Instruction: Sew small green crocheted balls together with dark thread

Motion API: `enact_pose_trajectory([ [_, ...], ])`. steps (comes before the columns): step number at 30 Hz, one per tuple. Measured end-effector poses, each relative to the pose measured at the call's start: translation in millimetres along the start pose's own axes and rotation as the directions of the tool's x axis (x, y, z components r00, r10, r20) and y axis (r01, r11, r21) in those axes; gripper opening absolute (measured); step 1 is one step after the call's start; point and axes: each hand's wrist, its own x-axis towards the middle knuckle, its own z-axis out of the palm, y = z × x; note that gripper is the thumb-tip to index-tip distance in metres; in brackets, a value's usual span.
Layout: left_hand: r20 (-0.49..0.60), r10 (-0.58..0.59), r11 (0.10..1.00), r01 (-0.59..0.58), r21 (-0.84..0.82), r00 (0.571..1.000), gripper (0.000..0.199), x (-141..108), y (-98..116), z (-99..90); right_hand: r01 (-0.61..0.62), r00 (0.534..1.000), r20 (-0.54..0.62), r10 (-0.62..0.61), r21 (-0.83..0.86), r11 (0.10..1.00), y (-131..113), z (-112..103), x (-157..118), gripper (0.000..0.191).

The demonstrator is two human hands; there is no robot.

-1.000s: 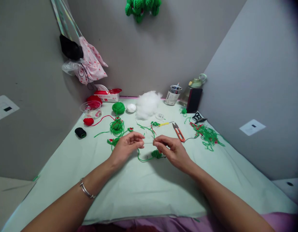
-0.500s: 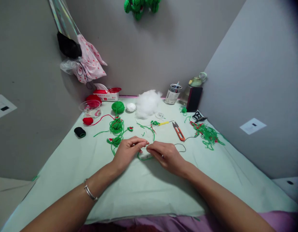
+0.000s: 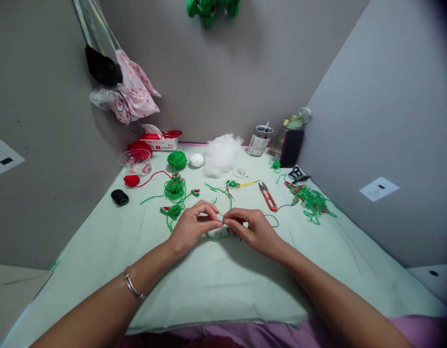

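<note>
R hand [image 3: 254, 229] fingertips pinched tog. on thin dark strand [image 3: 221, 215]; L hand [image 3: 194, 226] curled adj., can't tell if gripping. Short pinch, steady wrists = best control.

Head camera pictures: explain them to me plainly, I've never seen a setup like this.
There is no machine at work here, only a person's bare left hand and right hand. One camera, worn on the head, takes every picture, looking forward and down.

On the pale cloth lie a green yarn ball, fluffy white stuffing, orange-handled snips, a yellow-handled tool, a black spool and, to the right, a green and red yarn tangle.

The right fingertips pinch something thin, close to the left fingertips. It is too small to name, and whether the left hand grips it too is unclear.
</note>
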Motion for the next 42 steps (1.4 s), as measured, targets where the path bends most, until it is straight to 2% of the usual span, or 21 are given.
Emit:
enact_pose_trajectory([
  [4, 0.074, -0.093, 0.983, 0.103, -0.151, 0.993, 0.021, -0.9, 0.2, 0.8, -0.055, 0.998, 0.026, 0.053, 0.095, 0.994, -3.6, -1.3, 0.1, 0.021],
  [11, 0.017, -0.123, 0.945, 0.122, -0.303, 0.992, 0.024, 0.1, 15.3, -2.7, -0.033, 0.999, 0.029, 0.031, 0.049, 0.998, -4.7, -11.2, -2.1, 0.024],
  [17, -0.003, -0.129, 0.944, 0.122, -0.306, 0.992, 0.025, 0.9, 23.1, -8.3, -0.034, 0.997, 0.064, 0.031, 0.058, 0.998, -9.4, -25.2, -3.3, 0.027],
  [20, 0.026, -0.113, 0.962, 0.116, -0.247, 0.993, 0.022, -0.2, 21.5, -4.2, -0.063, 0.982, 0.184, 0.046, 0.087, 0.994, -8.7, -37.5, -5.2, 0.029],
  [22, 0.079, -0.105, 0.966, 0.121, -0.229, 0.991, 0.019, -1.3, 20.1, -1.8, -0.126, 0.949, 0.305, 0.083, 0.123, 0.984, -5.8, -49.4, -7.1, 0.032],
  [24, 0.124, -0.106, 0.957, 0.135, -0.258, 0.987, 0.018, -2.5, 19.9, -1.8, -0.139, 0.937, 0.339, 0.081, 0.149, 0.979, -1.2, -63.3, -9.2, 0.032],
  [26, 0.152, -0.101, 0.933, 0.147, -0.329, 0.983, 0.017, -3.4, 20.8, -4.5, -0.086, 0.971, 0.235, 0.045, 0.168, 0.982, 4.8, -77.3, -11.6, 0.029],
  [28, 0.177, -0.085, 0.902, 0.151, -0.404, 0.98, 0.017, -4.2, 22.3, -8.8, -0.041, 0.999, 0.039, 0.033, 0.211, 0.977, 11.8, -89.5, -14.2, 0.026],
  [30, 0.262, -0.075, 0.889, 0.183, -0.419, 0.962, 0.018, -5.2, 24.0, -12.5, -0.045, 0.987, -0.135, 0.092, 0.314, 0.948, 18.5, -98.4, -16.5, 0.025],
  [31, 0.344, -0.077, 0.895, 0.217, -0.391, 0.936, 0.019, -5.7, 24.9, -13.5, -0.047, 0.971, -0.2, 0.132, 0.379, 0.924, 21.2, -101.3, -17.2, 0.024],
  [33, 0.532, -0.11, 0.925, 0.282, -0.254, 0.839, 0.022, -6.2, 26.5, -13.2, -0.044, 0.936, -0.283, 0.208, 0.493, 0.869, 24.4, -103.8, -17.0, 0.025],
  [34, 0.583, -0.134, 0.944, 0.281, -0.17, 0.802, 0.023, -5.8, 27.0, -11.9, -0.044, 0.923, -0.303, 0.238, 0.532, 0.846, 24.9, -103.7, -16.1, 0.026],
  [35, 0.58, -0.154, 0.963, 0.252, -0.092, 0.8, 0.025, -4.8, 27.2, -9.9, -0.043, 0.912, -0.317, 0.261, 0.559, 0.828, 24.7, -102.7, -14.7, 0.028],
  [36, 0.521, -0.155, 0.981, 0.195, -0.021, 0.839, 0.024, -3.1, 26.8, -7.4, -0.047, 0.906, -0.319, 0.279, 0.578, 0.815, 24.1, -101.1, -12.8, 0.03],
  [37, 0.421, -0.126, 0.992, 0.114, 0.052, 0.898, 0.022, -0.8, 25.8, -4.5, -0.053, 0.904, -0.314, 0.291, 0.592, 0.804, 23.4, -99.0, -10.7, 0.032],
  [38, 0.309, -0.065, 0.991, 0.023, 0.135, 0.949, 0.019, 2.2, 24.1, -1.3, -0.06, 0.903, -0.306, 0.301, 0.605, 0.794, 22.9, -96.6, -8.5, 0.034],
  [39, 0.219, 0.013, 0.973, -0.063, 0.224, 0.976, 0.017, 5.5, 21.8, 2.1, -0.068, 0.902, -0.297, 0.313, 0.617, 0.784, 22.7, -93.9, -6.2, 0.035],
  [40, 0.17, 0.082, 0.94, -0.133, 0.314, 0.982, 0.016, 9.1, 19.0, 5.8, -0.076, 0.9, -0.291, 0.325, 0.629, 0.774, 23.1, -91.0, -4.0, 0.034],
  [42, 0.178, 0.159, 0.857, -0.225, 0.464, 0.971, 0.02, 16.0, 12.4, 13.5, -0.09, 0.894, -0.282, 0.347, 0.647, 0.757, 24.7, -85.5, -0.5, 0.03],
])
